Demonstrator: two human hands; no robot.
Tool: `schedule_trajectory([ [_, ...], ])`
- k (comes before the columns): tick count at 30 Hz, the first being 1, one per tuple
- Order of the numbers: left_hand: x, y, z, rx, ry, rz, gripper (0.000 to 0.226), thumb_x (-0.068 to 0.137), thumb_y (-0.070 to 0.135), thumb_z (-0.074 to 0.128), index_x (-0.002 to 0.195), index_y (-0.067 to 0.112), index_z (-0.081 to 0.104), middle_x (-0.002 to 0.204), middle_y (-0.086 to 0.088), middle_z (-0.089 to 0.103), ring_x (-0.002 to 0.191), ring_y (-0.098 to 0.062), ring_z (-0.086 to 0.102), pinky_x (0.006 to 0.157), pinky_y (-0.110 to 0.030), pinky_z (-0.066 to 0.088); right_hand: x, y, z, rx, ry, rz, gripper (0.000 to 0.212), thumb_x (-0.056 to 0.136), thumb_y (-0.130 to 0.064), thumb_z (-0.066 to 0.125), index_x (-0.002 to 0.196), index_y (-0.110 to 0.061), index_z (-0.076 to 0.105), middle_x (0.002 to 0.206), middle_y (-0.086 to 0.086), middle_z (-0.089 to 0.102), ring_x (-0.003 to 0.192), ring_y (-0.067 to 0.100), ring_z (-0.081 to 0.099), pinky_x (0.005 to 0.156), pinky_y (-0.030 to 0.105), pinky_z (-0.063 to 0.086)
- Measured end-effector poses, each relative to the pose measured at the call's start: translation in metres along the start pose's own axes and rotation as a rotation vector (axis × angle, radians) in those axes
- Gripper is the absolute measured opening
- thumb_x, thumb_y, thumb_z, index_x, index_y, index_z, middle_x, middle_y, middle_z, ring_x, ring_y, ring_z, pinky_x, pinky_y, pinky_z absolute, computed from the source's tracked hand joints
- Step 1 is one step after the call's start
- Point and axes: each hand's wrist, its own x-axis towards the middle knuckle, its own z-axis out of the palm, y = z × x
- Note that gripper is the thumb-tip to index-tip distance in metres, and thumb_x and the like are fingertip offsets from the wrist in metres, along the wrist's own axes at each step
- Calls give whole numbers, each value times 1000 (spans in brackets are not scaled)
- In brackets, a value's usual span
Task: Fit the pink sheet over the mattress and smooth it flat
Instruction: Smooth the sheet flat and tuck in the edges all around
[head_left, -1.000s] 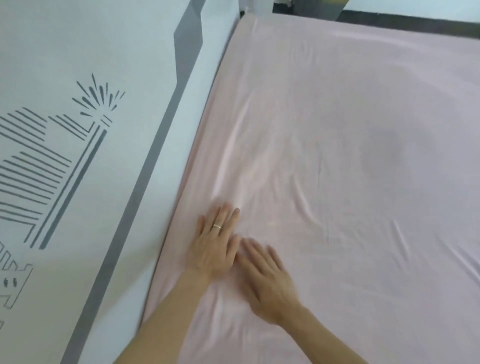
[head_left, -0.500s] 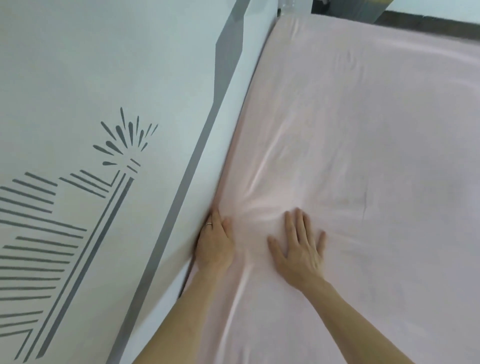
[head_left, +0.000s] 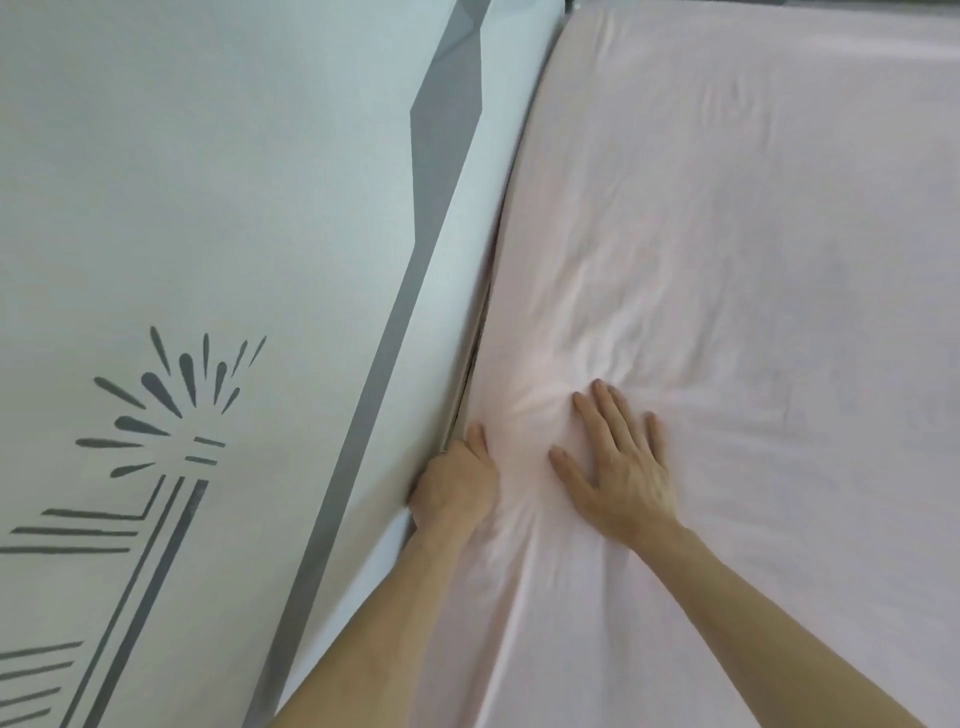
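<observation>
Left grip sits at the wall-side edge of the bed, its fingers sunk out of sight into the gap between the mattress and the wall; whether they are apart or pinching cloth cannot be told. Right grip lies flat just beside it, fingers spread apart, pressing on the sheet and holding nothing.

The sheet already covers the whole visible top of the mattress, and creases fan out from between the two grips. The step in hand looks like tucking this edge. To do it well, the right palm should pin the cloth while the left pushes the slack straight down the gap. A flat sweep away from the wall should then chase the fan of creases out. Short stretches along the edge should serve best, since a hard pull here would likely drag fresh folds toward the wall.

No container is in view.
</observation>
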Motion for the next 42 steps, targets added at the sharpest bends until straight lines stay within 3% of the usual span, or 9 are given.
schedule_trajectory([
  [5, 8, 41, -7, -30, 438, 352, 44, 94, 7, 38, 137, 15, 42, 139, -11, 49, 120, -33, 51, 90, -44, 45, 14, 14, -9, 26, 72, 40, 68, 94, -67, 25, 154, -37, 13, 165, -10, 0, 150, 4, -12, 122, 44, -4],
  [9, 42, 107, 1, 64, 444, 751, 56, 95, 39, 38, 148, 21, 36, 155, -7, 36, 142, -29, 33, 113, -44, 32, 34, 35, -16, 17, 110, 161, 68, 93, -65, 17, 155, -38, 11, 166, -9, -2, 151, 8, -13, 121, 49, -4],
  [11, 62, 127, 10, 208, 377, 658, 66, 94, 50, 40, 154, 30, 21, 162, -7, 20, 147, -34, 18, 116, -48, 20, 43, 45, -17, -3, 114, 190, 68, 93, -67, 13, 155, -41, 5, 165, -10, -6, 151, 10, -13, 121, 51, -5],
  [15, 112, 140, -6, -36, 276, 259, 73, 95, 56, 41, 152, 17, 20, 146, -20, 42, 129, -41, 43, 103, -47, 37, 60, 56, -17, -34, 139, 192, 70, 91, -71, 9, 155, -43, 2, 165, -13, -8, 150, 9, -15, 121, 50, -7],
  [24, 150, 155, -39, -137, 41, 177, 76, 98, 62, 31, 135, -1, 50, 137, -22, 54, 125, -38, 52, 104, -41, 42, 89, 64, -15, -72, 232, 159, 67, 93, -68, 21, 154, -41, 17, 165, -11, 9, 152, 9, -1, 122, 49, 3],
  [27, 134, 153, -16, 171, 340, 215, 45, 105, 32, 29, 142, 8, 35, 144, -18, 45, 128, -37, 46, 95, -45, 41, 87, 64, -16, -74, 213, 162, 67, 93, -67, 21, 154, -41, 17, 165, -11, 8, 152, 9, -2, 122, 49, 2],
  [31, 82, 141, 28, 302, 609, 655, 59, 92, 27, 47, 149, 16, 37, 154, -13, 36, 140, -34, 36, 107, -51, 33, 89, 63, -21, -52, 157, 163, 61, 97, -62, 17, 155, -41, 12, 166, -10, 2, 151, 9, -7, 122, 49, -5],
  [34, 43, 86, 66, 439, 446, 885, 54, 98, 38, 36, 150, 24, 39, 160, -3, 30, 148, -27, 25, 117, -54, 24, 77, 58, -25, 26, 99, 194, 55, 101, -56, 10, 154, -45, 2, 165, -11, -6, 151, 9, -13, 120, 54, -6],
  [42, 79, 17, 25, 482, 390, 783, 61, 99, 46, 20, 156, 23, 23, 164, -2, 16, 150, -27, 17, 122, -41, 16, -78, 65, -15, -126, -75, 282, 85, 79, -90, 18, 148, -54, -15, 160, -16, -25, 147, 27, -28, 114, 67, -10],
])
